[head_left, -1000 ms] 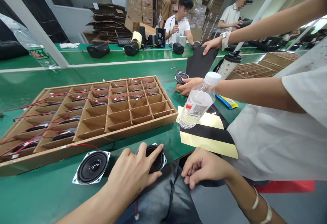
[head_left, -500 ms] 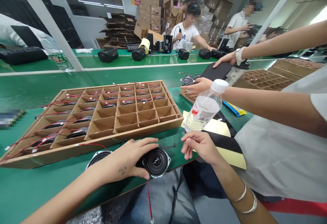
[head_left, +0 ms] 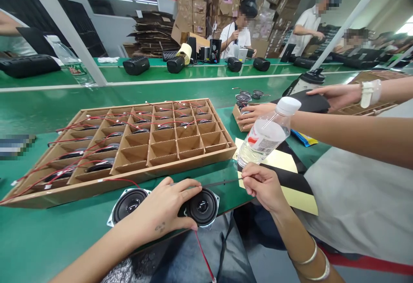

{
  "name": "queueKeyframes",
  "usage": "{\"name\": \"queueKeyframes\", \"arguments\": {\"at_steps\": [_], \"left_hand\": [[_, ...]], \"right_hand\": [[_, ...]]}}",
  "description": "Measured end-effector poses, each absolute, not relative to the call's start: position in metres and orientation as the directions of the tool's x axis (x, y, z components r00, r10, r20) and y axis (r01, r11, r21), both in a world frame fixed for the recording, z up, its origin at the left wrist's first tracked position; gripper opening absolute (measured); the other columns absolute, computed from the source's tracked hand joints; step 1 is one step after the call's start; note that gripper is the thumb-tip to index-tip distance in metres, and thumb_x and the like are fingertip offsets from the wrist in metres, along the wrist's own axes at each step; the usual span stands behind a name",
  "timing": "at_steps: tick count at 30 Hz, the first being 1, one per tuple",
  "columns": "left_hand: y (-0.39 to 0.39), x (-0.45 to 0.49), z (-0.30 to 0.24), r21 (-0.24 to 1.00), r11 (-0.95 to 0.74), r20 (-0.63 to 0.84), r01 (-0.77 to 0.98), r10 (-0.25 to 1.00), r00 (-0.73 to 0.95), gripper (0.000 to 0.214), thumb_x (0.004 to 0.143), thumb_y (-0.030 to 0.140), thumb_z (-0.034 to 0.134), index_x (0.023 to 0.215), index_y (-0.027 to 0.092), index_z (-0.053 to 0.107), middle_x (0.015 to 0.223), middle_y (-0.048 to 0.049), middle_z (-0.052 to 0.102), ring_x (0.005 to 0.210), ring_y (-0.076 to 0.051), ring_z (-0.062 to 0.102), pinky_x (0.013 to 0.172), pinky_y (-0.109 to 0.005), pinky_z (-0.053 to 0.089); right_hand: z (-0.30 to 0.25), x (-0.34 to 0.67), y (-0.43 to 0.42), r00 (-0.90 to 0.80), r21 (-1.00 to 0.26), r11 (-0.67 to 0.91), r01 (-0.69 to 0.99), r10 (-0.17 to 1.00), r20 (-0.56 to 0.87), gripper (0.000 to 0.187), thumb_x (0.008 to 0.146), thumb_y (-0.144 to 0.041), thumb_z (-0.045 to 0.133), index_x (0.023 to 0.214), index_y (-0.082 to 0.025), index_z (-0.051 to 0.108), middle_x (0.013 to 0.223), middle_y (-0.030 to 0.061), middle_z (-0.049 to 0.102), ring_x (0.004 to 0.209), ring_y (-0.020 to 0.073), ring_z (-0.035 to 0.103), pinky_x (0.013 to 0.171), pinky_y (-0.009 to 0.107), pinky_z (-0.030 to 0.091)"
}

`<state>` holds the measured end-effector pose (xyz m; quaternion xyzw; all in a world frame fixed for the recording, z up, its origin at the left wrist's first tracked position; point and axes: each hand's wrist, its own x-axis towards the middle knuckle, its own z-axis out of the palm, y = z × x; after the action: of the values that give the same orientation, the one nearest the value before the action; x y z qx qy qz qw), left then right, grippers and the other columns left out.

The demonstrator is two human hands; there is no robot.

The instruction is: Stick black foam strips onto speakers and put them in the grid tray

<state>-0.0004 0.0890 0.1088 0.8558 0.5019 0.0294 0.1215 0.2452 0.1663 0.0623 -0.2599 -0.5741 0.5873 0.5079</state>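
Observation:
My left hand is shut around a round black loudspeaker, with the fingers over its top edge and the thumb below it. A red wire hangs from that speaker over the table edge. Another square-framed loudspeaker lies face up just left of my left hand, apparently touching it. My right hand pinches a thin dark rod, whose tip points left toward the held speaker and stays apart from it.
A cardboard divider tray holds several wired speakers beyond my hands. A co-worker's hands work at right near a water bottle and black foam sheet. A black-and-yellow sheet lies right of my right hand.
The held speaker now faces up, with my left hand at its left side instead of on top. My right hand has taken the thin rod. The co-worker's upper hand has moved right.

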Motion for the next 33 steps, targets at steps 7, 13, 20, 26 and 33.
{"name": "queueKeyframes", "arguments": {"at_steps": [7,13,20,26,33], "left_hand": [[0.093,0.001,0.113,0.225,-0.453,-0.094,0.862,0.871,0.482,0.056,0.071,0.055,0.061,0.118,0.027,0.050,0.121,-0.0011,0.052,0.077,-0.016,0.050,0.073,-0.030,0.036],[0.094,0.002,0.117,0.217,-0.475,-0.113,0.853,0.855,0.506,0.058,0.070,0.053,0.063,0.121,0.028,0.048,0.118,-0.0011,0.052,0.076,-0.016,0.050,0.072,-0.029,0.037],[0.099,0.003,0.120,0.180,-0.496,-0.149,0.849,0.840,0.522,0.062,0.070,0.056,0.061,0.125,0.031,0.043,0.115,-0.0004,0.050,0.077,-0.018,0.048,0.072,-0.030,0.038],[0.102,0.006,0.122,0.114,-0.522,-0.179,0.845,0.826,0.535,0.066,0.068,0.056,0.064,0.126,0.033,0.043,0.109,-0.0017,0.051,0.076,-0.019,0.049,0.070,-0.030,0.037],[0.103,0.013,0.127,0.065,-0.571,-0.171,0.819,0.802,0.572,0.068,0.069,0.053,0.065,0.128,0.030,0.042,0.096,-0.0030,0.053,0.077,-0.019,0.052,0.065,-0.028,0.034]], "right_hand": [[0.044,0.262,0.146,-0.275,-0.964,0.118,-0.238,0.944,0.183,0.005,0.070,-0.020,0.071,0.071,-0.019,0.067,0.065,-0.0012,0.052,0.037,0.0053,0.049,0.028,0.013,0.034],[0.031,0.265,0.132,-0.270,-0.969,0.079,-0.235,0.952,0.143,0.004,0.071,-0.020,0.070,0.071,-0.019,0.067,0.066,-0.0009,0.051,0.035,0.0049,0.047,0.026,0.013,0.031],[0.028,0.268,0.119,-0.286,-0.970,0.097,-0.225,0.945,0.161,0.005,0.071,-0.016,0.069,0.072,-0.021,0.068,0.065,-0.0008,0.052,0.036,0.0053,0.048,0.027,0.013,0.034],[0.031,0.265,0.110,-0.273,-0.972,0.149,-0.179,0.942,0.195,0.004,0.070,-0.016,0.070,0.069,-0.020,0.069,0.065,-0.0001,0.054,0.035,0.0052,0.047,0.027,0.014,0.036],[0.036,0.262,0.099,-0.293,-0.975,0.156,-0.157,0.936,0.196,0.007,0.068,-0.014,0.071,0.069,-0.021,0.070,0.065,0.0008,0.055,0.039,0.0061,0.048,0.030,0.015,0.038]]}}
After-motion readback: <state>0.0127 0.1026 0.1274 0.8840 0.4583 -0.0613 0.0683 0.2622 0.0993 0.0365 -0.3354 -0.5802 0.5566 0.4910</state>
